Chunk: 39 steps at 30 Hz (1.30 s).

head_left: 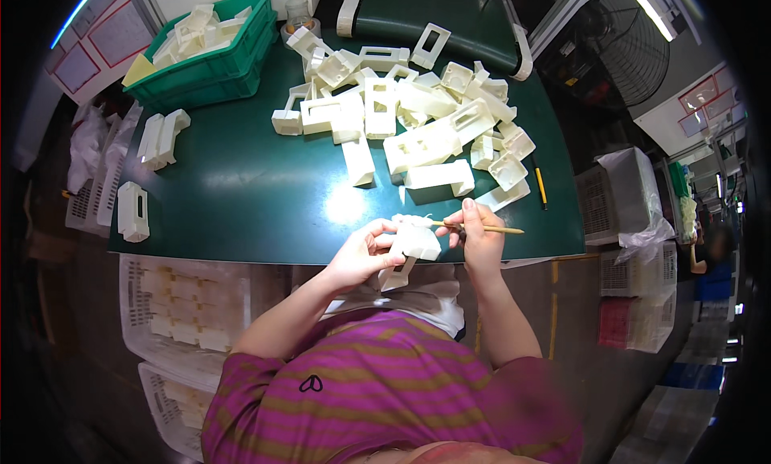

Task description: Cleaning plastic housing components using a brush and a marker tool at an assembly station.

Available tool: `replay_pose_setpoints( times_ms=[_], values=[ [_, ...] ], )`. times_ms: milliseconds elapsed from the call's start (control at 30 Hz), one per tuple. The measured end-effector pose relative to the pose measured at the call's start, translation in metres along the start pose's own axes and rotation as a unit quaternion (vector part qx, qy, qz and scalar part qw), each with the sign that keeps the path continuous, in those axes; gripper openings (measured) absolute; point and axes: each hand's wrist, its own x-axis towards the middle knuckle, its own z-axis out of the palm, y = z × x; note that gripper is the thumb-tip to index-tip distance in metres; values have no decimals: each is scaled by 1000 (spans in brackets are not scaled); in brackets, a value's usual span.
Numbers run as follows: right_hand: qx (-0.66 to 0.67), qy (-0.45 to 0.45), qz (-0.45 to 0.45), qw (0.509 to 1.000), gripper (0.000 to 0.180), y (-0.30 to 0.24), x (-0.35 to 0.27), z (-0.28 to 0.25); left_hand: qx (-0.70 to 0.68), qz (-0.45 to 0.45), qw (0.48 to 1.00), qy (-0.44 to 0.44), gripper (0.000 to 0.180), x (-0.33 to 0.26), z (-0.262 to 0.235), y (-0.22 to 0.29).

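Just over the front edge of the green table, my left hand grips a cream plastic housing with a rectangular opening in its lower part. A thin wooden stick, pointed at its right end, is pinched in my right hand. The stick's left end reaches the top of the housing, where some whitish stuff sits; what it is I cannot make out. Beyond my hands lies a large heap of similar cream plastic housings, the nearest ones close to my right hand.
A green crate of cream parts stands back left, beside a glass jar. Several separate housings rest at the table's left. A yellow pen-like tool lies right. A green conveyor belt is behind; below left are bins.
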Motion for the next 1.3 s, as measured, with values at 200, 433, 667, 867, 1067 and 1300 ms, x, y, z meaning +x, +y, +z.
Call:
replay_pose_setpoints(
  times_ms=[200, 433, 667, 867, 1067, 1300],
  values=[
    [-66, 40, -68, 995, 35, -8, -5, -8, -3, 9, 1000, 21, 41, 0, 2, 3],
    [-268, 25, -138, 953, 27, -19, -13, -17, -8, 20, 997, 80, 41, -1, 2, 0],
    [-107, -6, -205, 973, 32, -19, -36, -12, -4, 64, 993, 103, 37, 2, 9, -9],
    [12, 82, -151, 985, 33, -10, -38, -37, -191, 91, 974, 85, 42, -2, -10, -4],
    [172, -31, -77, 982, 31, 24, -62, 3, -452, 128, 883, -12, 52, 3, -10, -4],
    [141, -39, -88, 985, 34, 48, -72, 17, -493, 183, 850, -38, 49, 2, -8, 0]
  ],
)
